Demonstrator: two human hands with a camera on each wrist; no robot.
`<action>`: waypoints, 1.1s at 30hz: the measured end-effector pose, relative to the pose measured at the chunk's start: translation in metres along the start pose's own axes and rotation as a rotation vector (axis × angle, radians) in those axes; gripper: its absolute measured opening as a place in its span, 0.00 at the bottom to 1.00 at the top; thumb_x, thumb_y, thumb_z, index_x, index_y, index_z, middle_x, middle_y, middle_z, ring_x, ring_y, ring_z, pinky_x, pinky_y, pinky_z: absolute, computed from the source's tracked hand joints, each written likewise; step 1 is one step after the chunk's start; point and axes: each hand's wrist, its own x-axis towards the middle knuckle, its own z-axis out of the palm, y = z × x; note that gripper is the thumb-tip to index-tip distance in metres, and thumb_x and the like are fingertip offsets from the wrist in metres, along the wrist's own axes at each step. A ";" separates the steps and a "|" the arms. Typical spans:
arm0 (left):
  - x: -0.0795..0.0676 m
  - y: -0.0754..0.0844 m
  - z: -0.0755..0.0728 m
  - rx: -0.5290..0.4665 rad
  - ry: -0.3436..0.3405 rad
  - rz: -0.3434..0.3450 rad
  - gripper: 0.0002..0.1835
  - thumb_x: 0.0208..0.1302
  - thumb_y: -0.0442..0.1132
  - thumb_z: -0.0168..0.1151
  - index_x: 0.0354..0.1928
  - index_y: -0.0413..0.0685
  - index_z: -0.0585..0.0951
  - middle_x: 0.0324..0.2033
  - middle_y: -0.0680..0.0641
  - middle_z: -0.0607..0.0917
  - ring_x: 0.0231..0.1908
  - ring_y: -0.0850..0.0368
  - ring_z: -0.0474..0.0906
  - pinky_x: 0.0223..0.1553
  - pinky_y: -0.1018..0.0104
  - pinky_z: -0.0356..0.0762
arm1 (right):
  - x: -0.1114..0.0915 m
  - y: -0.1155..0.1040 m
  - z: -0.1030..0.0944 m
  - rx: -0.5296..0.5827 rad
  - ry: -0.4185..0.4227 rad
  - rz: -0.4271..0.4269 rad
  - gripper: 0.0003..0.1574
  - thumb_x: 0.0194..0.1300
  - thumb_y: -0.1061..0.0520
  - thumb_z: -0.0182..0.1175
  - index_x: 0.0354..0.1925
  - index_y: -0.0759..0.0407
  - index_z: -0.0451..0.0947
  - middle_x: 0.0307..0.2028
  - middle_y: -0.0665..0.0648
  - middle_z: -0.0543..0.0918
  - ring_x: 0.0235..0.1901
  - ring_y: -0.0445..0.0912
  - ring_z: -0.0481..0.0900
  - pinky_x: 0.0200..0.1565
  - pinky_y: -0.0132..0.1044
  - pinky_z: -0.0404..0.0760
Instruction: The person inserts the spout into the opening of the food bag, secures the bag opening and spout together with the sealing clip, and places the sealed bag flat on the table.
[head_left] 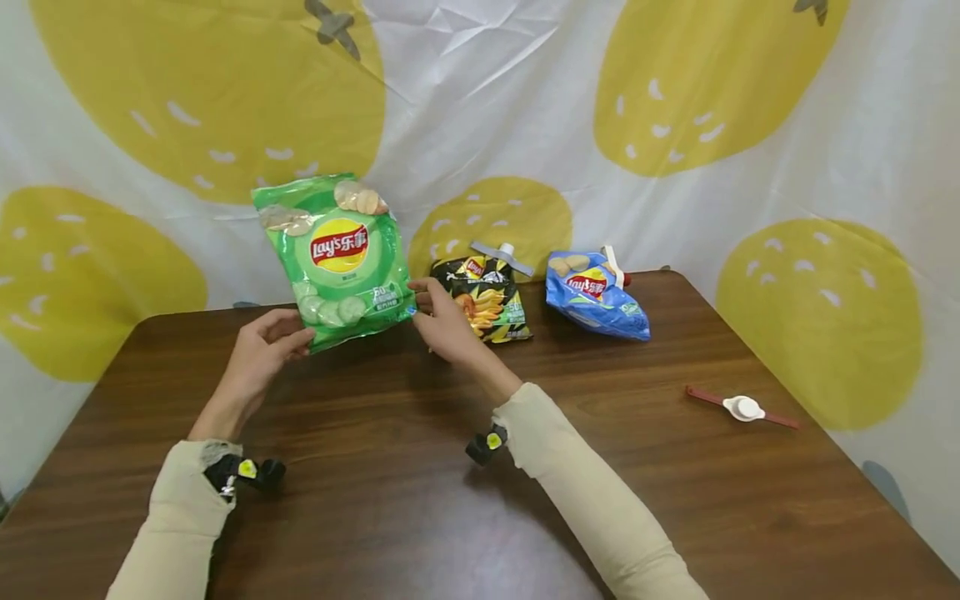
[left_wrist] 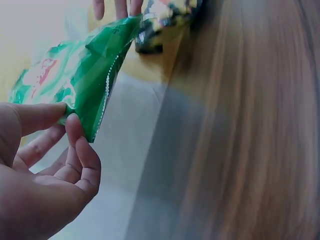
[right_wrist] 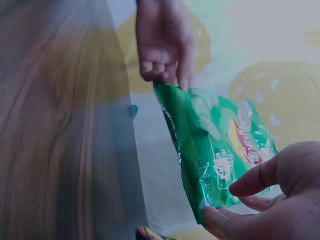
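A green Lay's chip bag (head_left: 330, 292) is held up above the far left part of the table, its printed front toward the head camera. My left hand (head_left: 258, 354) pinches the bag's lower left corner between thumb and fingers, as the left wrist view shows closely. At the lower right corner, my right hand (head_left: 450, 329) grips the bag with thumb and fingertips (right_wrist: 217, 220). Behind the right hand lies a black chip bag (head_left: 491, 308), partly hidden by it, with a grey sealing clip (head_left: 502, 257) across its top.
A blue chip bag (head_left: 596, 300) with a white clip (head_left: 613, 265) lies at the table's back edge. Farther right on the wooden table (head_left: 360, 492) is a dark red clip (head_left: 780, 419) with a white cap. A lemon-patterned cloth (head_left: 480, 108) hangs behind.
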 end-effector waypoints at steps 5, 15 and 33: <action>-0.014 0.019 0.016 0.054 -0.080 0.063 0.20 0.69 0.35 0.62 0.57 0.29 0.72 0.37 0.52 0.83 0.30 0.62 0.82 0.35 0.70 0.81 | -0.029 -0.005 -0.025 -0.082 -0.051 -0.036 0.31 0.67 0.70 0.47 0.67 0.63 0.63 0.62 0.68 0.73 0.65 0.58 0.71 0.63 0.49 0.71; -0.059 0.038 0.068 0.141 -0.237 0.138 0.16 0.67 0.31 0.63 0.53 0.32 0.75 0.31 0.37 0.86 0.29 0.50 0.84 0.30 0.66 0.79 | -0.113 -0.004 -0.075 -0.149 -0.091 -0.117 0.34 0.60 0.71 0.52 0.65 0.62 0.65 0.65 0.62 0.71 0.65 0.56 0.71 0.62 0.48 0.73; -0.100 0.038 0.124 0.146 -0.506 0.058 0.17 0.66 0.31 0.63 0.54 0.38 0.72 0.35 0.41 0.85 0.25 0.51 0.82 0.15 0.62 0.74 | -0.208 0.026 -0.106 -0.120 -0.129 0.052 0.26 0.66 0.66 0.60 0.62 0.60 0.69 0.58 0.64 0.77 0.59 0.60 0.75 0.60 0.50 0.75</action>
